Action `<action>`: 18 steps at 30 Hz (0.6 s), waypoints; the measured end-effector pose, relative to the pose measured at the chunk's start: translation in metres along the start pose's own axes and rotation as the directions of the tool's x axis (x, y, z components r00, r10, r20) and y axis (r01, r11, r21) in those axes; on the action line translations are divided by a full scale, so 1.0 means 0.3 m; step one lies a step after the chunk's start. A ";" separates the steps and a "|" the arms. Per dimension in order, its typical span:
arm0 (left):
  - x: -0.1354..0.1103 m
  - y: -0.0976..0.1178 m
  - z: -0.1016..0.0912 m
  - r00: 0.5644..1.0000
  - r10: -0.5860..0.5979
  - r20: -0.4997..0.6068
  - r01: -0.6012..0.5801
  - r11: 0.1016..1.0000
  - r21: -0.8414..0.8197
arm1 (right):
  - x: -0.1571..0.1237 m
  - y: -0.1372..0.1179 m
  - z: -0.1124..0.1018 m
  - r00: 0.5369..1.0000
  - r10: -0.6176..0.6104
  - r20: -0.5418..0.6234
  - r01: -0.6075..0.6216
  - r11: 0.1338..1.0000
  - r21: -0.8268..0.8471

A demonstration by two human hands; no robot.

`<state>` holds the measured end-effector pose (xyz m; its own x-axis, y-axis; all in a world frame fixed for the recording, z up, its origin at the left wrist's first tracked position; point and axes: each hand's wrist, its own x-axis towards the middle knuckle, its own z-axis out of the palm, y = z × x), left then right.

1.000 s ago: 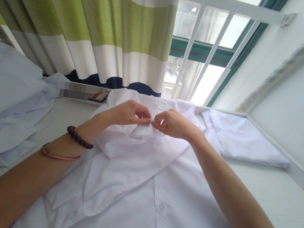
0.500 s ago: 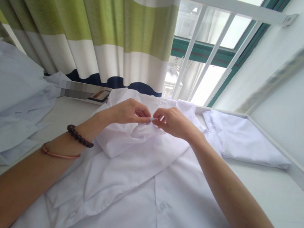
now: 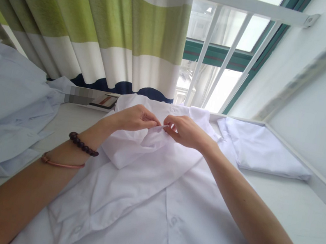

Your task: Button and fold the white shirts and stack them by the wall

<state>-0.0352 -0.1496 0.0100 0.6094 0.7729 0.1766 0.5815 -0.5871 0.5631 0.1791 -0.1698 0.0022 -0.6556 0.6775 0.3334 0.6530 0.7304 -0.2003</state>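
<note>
A white shirt (image 3: 150, 195) with buttons lies spread out in front of me, its collar end toward the window. Near that end, my left hand (image 3: 137, 118) pinches a raised fold of the cloth between thumb and fingers. Close beside it, my right hand (image 3: 185, 130) grips the same fold with thumb and bent forefinger. A small gap separates the fingertips of both hands. Whether a button sits inside the pinched cloth is hidden. A sleeve with a buttoned cuff (image 3: 78, 228) lies across the shirt front at lower left.
Rumpled white garments (image 3: 3, 103) are heaped at the left. A folded white garment (image 3: 267, 150) lies at the right by the wall. A flat box or booklet (image 3: 104, 101) rests behind my left hand. Beyond are a striped curtain (image 3: 105, 16) and white window bars (image 3: 228, 58).
My left hand has shifted slightly left, opening a small gap between the fingertips. The right hand has barely moved and keeps hold of the cloth.
</note>
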 end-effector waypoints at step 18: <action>-0.003 -0.031 -0.027 0.992 0.091 -0.083 -0.097 0.993 -0.072 | -0.004 0.000 0.021 0.978 -0.146 -0.148 0.152 0.988 0.032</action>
<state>-0.0455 -0.1428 0.0110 0.6128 0.7337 0.2934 0.4793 -0.6404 0.6001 0.1775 -0.1700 -0.0042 -0.6803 0.5433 0.4919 0.5330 0.8274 -0.1767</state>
